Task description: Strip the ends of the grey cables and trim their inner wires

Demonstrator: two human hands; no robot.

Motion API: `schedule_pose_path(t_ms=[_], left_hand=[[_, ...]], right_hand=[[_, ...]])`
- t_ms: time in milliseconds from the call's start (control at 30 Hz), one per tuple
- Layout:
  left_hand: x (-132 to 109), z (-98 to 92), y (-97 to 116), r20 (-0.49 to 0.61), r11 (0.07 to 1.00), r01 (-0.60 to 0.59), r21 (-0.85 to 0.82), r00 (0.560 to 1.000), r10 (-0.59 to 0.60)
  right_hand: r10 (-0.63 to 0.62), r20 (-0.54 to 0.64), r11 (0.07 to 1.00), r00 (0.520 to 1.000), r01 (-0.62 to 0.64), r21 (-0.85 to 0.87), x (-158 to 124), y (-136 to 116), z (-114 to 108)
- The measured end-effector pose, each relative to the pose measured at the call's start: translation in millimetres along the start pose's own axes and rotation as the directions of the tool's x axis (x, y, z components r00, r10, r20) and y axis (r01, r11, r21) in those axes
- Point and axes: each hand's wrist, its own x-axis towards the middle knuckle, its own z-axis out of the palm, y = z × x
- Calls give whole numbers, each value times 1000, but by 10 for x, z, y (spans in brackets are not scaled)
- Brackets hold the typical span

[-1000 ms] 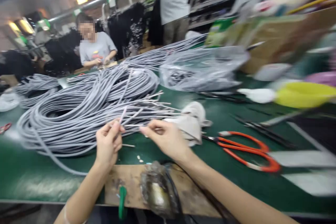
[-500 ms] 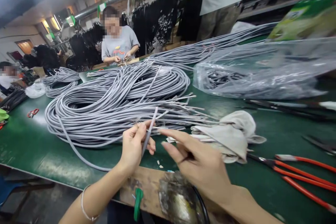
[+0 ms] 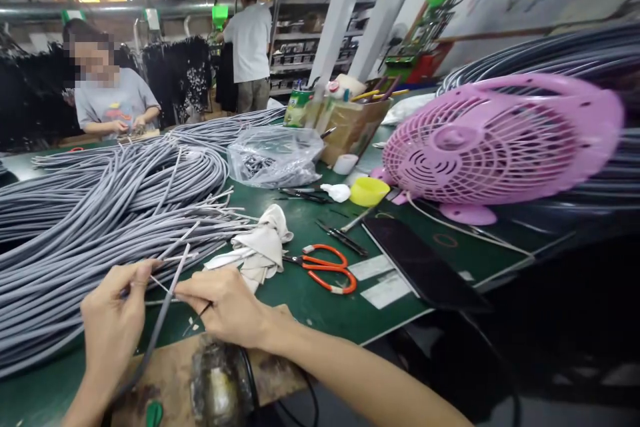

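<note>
My left hand [image 3: 114, 313] is closed in a pinch, thumb against forefinger. From its fingertips a thin white strand [image 3: 159, 283] runs across to my right hand [image 3: 227, 303], whose fingers are also pinched together. A grey cable [image 3: 165, 312] stands up at a slant between the hands, its lower part passing along my left wrist. The cable's upper end is free, and my right fingertips are beside it. Under my right hand hangs a thin dark wire [image 3: 199, 317]; I cannot tell what it joins. Behind my hands lie large coils of grey cable [image 3: 125, 220] with pale ends.
Orange-handled scissors [image 3: 330, 270], a white cloth [image 3: 265, 243] and a black phone-like slab [image 3: 420, 260] lie on the green table [image 3: 310, 310]. A pink fan [image 3: 450, 147] stands right. Below is a wooden board [image 3: 173, 367] with a glassy lump. A person [image 3: 115, 100] sits opposite.
The view has swung right, bringing the fan and full scissors into sight. My right hand has gone from spread fingers to a pinch beside the cable. My left hand's grip has shifted.
</note>
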Motion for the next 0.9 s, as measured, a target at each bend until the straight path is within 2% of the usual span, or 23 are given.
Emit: schedule_pose_path(t_ms=[133,233,267,300,367,433,467,500,533,600,667,767,900], left_hand=[[87,-114,-27,-104,996,88,7,991,-86],[197,-247,-109,-210,981,181,-75,959,-193],[237,-290,-141,-207,973,200,-113,953,-220],[273,-324,-168,-155,965,215,-148,959,-237],[322,-350,-193,103,955,236,-181,970,-221],[319,-308,-166,383,955,233,-181,912,-149],[296,-267,-134,468,958,216,-187,877,-106],[262,-219,-94,505,960,192,-205,860,-65],[221,-170,-49,514,956,171,-237,857,-26],[134,-86,37,452,945,134,-300,892,17],[65,-32,102,380,928,139,-347,925,4],[19,4,153,428,860,240,-450,903,-28],[35,27,169,487,722,381,-578,871,-70]], right_hand=[[-41,51,999,998,42,-11,-8,-10,-31],[-42,61,999,997,43,-23,-17,-12,-24],[-36,58,999,998,38,-27,-19,-12,-16],[-28,52,999,998,30,-30,-20,-11,-6],[-5,34,999,999,6,-37,-15,-7,12],[21,17,999,1000,-20,-45,-6,-6,21],[31,11,998,999,-31,-48,-1,-6,21],[36,10,998,999,-36,-50,2,-8,19],[34,15,998,999,-33,-47,4,-12,16],[2,42,1000,999,-1,-24,0,-22,11],[-45,66,999,997,44,20,-13,-34,8],[-98,45,991,994,93,95,-35,-43,1],[-140,-63,978,988,148,148,-28,-25,-32]])
